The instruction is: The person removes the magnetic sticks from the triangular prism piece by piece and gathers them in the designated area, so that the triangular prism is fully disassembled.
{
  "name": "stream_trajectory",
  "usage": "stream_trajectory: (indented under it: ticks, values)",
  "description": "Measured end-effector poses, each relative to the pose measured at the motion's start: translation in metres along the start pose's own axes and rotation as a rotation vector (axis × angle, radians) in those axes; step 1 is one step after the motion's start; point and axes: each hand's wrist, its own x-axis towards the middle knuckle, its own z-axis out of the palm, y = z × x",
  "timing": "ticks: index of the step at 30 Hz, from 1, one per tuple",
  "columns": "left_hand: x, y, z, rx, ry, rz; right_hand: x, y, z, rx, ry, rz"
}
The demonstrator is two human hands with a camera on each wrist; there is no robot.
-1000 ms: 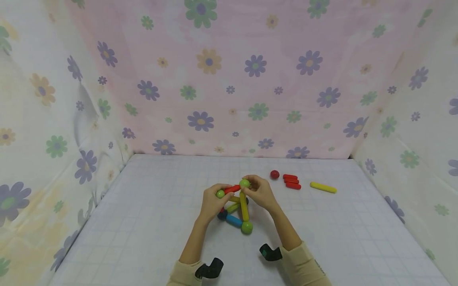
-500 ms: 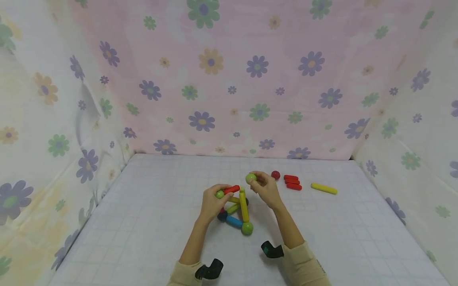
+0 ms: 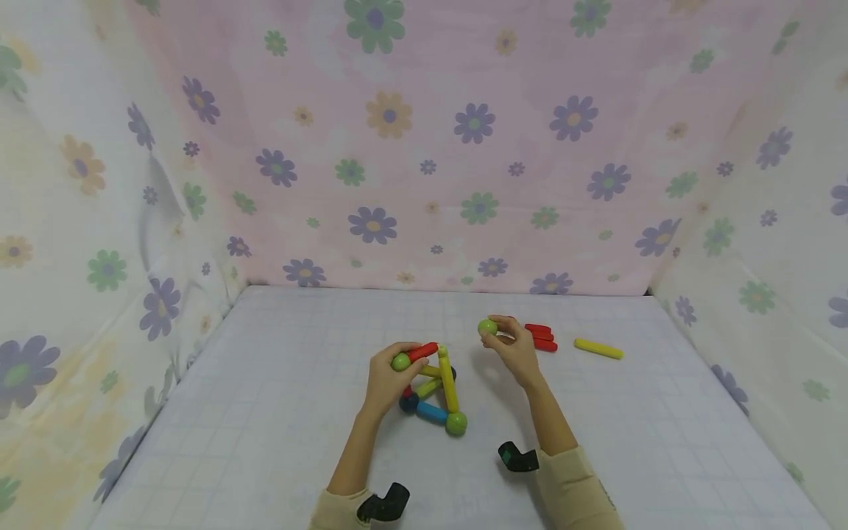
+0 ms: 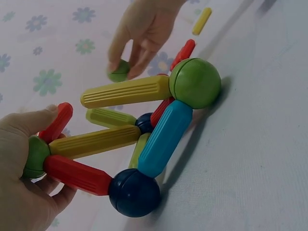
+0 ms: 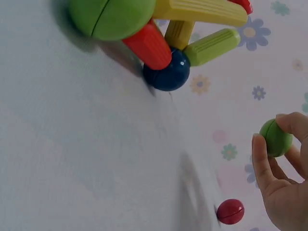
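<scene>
My left hand [image 3: 386, 379] grips a green ball [image 4: 36, 156] at the top corner of a frame of toy rods and balls, its thumb on a red rod [image 4: 57, 122] jutting from that ball. Blue rod [image 3: 432, 413], dark blue ball [image 4: 134, 192] and another green ball [image 3: 456, 423] make up its base on the table. From that base ball a yellow rod [image 3: 448, 379] stands nearly upright, its top end free. Off to the right, my right hand [image 3: 520, 355] pinches a loose green ball [image 3: 487, 327] between thumb and fingers, in the air, apart from the frame.
Three red rods [image 3: 545, 345] lie side by side on the white table [image 3: 265, 412] behind the right hand. Farther right is a loose yellow rod [image 3: 599, 348]. A red ball [image 5: 230, 211] rests on the table, mostly hidden by the right hand in the head view.
My right hand has pulled the green ball off the top of the upright yellow rod and carried it right. The left hand has shifted slightly left, tilting the frame a little.
</scene>
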Motion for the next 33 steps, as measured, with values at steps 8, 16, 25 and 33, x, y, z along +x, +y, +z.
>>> stream_trajectory:
  ticks: [8, 16, 25, 33]
  values:
    - [-0.006, 0.02, -0.005, -0.015, -0.018, 0.029, -0.004, 0.023, -0.012, -0.169, 0.225, 0.205]
    - [-0.006, 0.02, -0.005, 0.011, -0.008, 0.051, -0.002, 0.033, -0.012, -0.254, 0.232, 0.308]
    - [0.0, -0.015, 0.003, 0.014, 0.013, 0.068, 0.001, 0.038, -0.009, -0.292, 0.254, 0.306]
    - [-0.001, -0.006, 0.002, -0.007, -0.001, 0.011, 0.0, 0.039, -0.008, -0.33, 0.272, 0.276]
